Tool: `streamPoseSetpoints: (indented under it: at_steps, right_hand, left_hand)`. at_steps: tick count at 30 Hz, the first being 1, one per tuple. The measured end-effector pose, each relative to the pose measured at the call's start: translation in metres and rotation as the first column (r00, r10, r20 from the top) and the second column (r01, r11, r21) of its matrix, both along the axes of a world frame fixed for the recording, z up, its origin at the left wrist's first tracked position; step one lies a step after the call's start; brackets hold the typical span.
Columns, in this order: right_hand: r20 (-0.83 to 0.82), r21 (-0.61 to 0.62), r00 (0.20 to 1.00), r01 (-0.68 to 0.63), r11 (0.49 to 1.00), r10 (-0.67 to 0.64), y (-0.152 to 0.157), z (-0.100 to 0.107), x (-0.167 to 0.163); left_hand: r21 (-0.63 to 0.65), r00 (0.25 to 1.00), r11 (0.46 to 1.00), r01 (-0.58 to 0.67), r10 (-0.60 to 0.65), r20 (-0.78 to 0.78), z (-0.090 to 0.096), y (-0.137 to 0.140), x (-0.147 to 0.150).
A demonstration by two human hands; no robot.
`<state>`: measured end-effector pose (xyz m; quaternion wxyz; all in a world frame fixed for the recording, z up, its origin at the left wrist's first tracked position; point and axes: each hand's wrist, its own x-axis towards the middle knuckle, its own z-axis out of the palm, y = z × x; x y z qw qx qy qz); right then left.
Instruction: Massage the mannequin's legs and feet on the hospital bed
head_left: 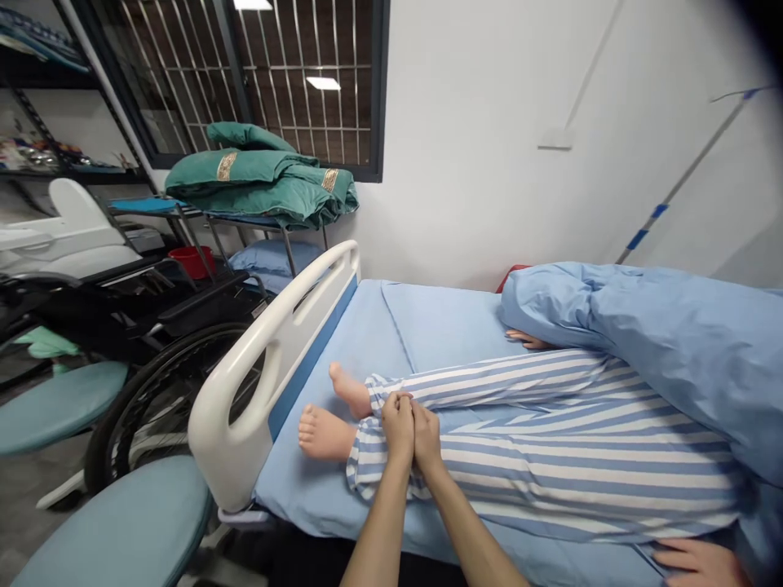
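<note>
A figure in blue-and-white striped trousers (538,465) lies on the bed, its smooth bare feet (327,432) looking like a manikin's. Over the lower legs, my left hand (399,424) and my right hand (426,436) are side by side, almost touching. Both have their fingers curled into the striped cloth just above the ankles. My fingertips are partly hidden, so how much cloth or leg they hold cannot be made out. A light blue quilt (661,326) covers the upper body. One of the figure's hands (529,339) shows beneath the quilt's edge, the other (697,561) at the lower right.
The bed's white footboard (226,399) rises left of the feet. Beyond it stand a wheelchair (165,408) and round blue-green stools (122,530). Folded green quilts (263,179) are stacked below the barred window. A pole (691,175) stands at the right by the wall.
</note>
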<state>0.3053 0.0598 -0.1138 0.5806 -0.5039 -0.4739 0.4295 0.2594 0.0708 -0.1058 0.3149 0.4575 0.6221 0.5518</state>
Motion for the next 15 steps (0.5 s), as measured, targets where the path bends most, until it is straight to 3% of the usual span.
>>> streamPoseSetpoints:
  at_steps: [4,9,13,15]
  right_hand:
    - [0.059,-0.027,0.997,-0.055,0.998,0.056,0.001,-0.001,0.001]
    - [0.162,-0.029,0.983,-0.082,0.996,0.086,0.005,-0.001,0.008]
    - [0.515,0.101,0.853,-0.165,0.981,0.090,0.000,0.008,0.020]
    - [0.597,0.133,0.798,-0.199,0.971,0.082,-0.002,0.010,0.025]
  left_hand:
    - [-0.067,0.993,0.995,-0.067,0.061,-0.099,-0.013,-0.005,-0.001]
    - [-0.164,0.964,0.979,-0.125,0.081,-0.252,-0.007,-0.008,-0.001]
    - [-0.152,0.955,0.984,-0.089,0.041,-0.293,-0.005,-0.013,0.001]
    - [-0.123,0.951,0.991,-0.060,0.020,-0.309,-0.006,-0.015,0.001]
